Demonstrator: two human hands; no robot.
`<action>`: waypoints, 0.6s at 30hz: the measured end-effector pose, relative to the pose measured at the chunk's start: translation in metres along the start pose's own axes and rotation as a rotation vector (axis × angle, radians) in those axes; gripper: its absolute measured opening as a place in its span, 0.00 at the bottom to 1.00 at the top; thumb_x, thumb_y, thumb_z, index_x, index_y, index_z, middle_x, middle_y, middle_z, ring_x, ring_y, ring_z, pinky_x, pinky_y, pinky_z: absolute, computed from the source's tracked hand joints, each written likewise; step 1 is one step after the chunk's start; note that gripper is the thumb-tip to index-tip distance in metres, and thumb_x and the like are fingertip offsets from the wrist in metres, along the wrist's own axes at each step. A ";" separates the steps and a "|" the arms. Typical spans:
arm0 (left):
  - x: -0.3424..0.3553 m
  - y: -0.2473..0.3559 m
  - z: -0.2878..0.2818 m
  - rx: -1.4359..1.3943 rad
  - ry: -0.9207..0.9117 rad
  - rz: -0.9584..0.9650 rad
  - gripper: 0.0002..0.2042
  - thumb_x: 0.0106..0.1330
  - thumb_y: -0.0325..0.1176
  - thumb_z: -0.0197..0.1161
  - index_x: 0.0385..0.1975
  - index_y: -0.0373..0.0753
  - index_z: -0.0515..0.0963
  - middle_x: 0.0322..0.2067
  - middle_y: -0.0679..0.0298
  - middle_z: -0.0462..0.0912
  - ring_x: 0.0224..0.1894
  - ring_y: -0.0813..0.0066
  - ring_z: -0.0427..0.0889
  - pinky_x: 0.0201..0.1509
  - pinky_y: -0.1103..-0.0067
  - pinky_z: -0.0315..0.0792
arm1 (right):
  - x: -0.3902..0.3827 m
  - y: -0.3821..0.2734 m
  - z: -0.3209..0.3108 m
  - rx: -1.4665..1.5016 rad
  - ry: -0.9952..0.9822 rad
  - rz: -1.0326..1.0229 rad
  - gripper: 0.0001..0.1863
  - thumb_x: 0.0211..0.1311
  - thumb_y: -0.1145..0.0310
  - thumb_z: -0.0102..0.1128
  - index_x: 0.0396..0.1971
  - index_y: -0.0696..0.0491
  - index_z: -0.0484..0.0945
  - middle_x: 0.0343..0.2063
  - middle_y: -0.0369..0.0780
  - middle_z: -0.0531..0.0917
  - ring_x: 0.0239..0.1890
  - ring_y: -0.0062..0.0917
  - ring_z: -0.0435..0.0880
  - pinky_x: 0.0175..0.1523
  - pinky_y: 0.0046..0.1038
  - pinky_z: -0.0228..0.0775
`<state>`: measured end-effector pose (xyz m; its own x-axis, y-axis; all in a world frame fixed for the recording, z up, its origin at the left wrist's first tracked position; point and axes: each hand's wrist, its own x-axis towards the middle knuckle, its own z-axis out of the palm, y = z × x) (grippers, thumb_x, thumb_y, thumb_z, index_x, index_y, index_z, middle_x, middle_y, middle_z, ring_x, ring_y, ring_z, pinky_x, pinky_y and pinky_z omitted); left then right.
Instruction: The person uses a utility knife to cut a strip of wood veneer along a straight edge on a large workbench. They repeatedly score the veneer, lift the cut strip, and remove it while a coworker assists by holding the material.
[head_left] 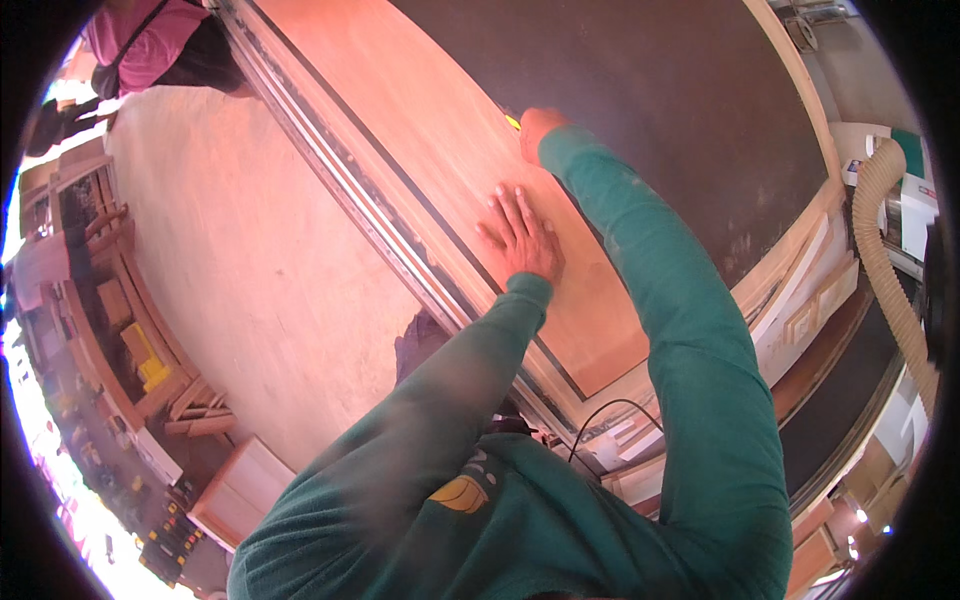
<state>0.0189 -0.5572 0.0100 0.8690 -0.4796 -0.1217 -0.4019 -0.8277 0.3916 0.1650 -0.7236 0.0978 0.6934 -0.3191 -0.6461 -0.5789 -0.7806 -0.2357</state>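
My left hand (522, 243) lies flat with its fingers spread on a long, light reddish-brown wood sheet (590, 335). Farther up, at the edge where this sheet meets a wide dark brown panel (680, 110), my right hand (543, 130) is closed. A bit of a small yellow tool (513, 122) sticks out at its left side; the fist hides most of it, so its exact kind does not show. Both the sheet and the panel rest on a long worktable with a metal rail (400, 240) along its left side.
Pale floor (250, 260) stretches to the left, with wooden racks (140, 310) beyond. A person in a pink top (150, 45) stands at the upper left. On the right are a ribbed beige hose (880, 220) and stacked wood strips (810, 300). A thin black cable (610, 402) loops near my waist.
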 end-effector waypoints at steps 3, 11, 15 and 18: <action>-0.003 0.006 0.005 0.084 0.069 -0.001 0.37 0.77 0.43 0.46 0.82 0.36 0.44 0.82 0.46 0.37 0.84 0.43 0.36 0.79 0.35 0.30 | -0.002 0.004 0.007 0.039 0.016 -0.006 0.15 0.63 0.71 0.65 0.48 0.56 0.89 0.50 0.53 0.88 0.55 0.47 0.87 0.61 0.43 0.81; 0.001 0.015 -0.007 0.120 0.021 -0.025 0.39 0.74 0.43 0.50 0.81 0.35 0.44 0.82 0.44 0.37 0.84 0.40 0.36 0.79 0.34 0.31 | -0.065 0.071 0.053 0.027 0.022 -0.063 0.16 0.69 0.69 0.60 0.51 0.63 0.81 0.45 0.59 0.86 0.52 0.56 0.86 0.59 0.49 0.79; 0.001 0.013 0.001 0.159 0.054 -0.014 0.39 0.73 0.42 0.51 0.81 0.35 0.46 0.82 0.45 0.39 0.84 0.41 0.38 0.79 0.34 0.32 | -0.109 0.107 0.083 0.090 0.006 0.014 0.15 0.73 0.67 0.58 0.50 0.63 0.77 0.44 0.59 0.86 0.51 0.58 0.85 0.57 0.52 0.78; 0.001 0.013 0.005 0.167 0.083 -0.013 0.39 0.74 0.42 0.51 0.81 0.35 0.47 0.82 0.45 0.40 0.84 0.42 0.38 0.79 0.35 0.33 | -0.147 0.131 0.098 0.125 -0.048 0.066 0.14 0.74 0.66 0.58 0.47 0.63 0.75 0.43 0.61 0.86 0.50 0.59 0.85 0.55 0.54 0.78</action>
<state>0.0134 -0.5698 0.0106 0.8924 -0.4488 -0.0477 -0.4270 -0.8738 0.2326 -0.0551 -0.7256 0.0909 0.6323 -0.3393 -0.6964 -0.6737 -0.6846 -0.2782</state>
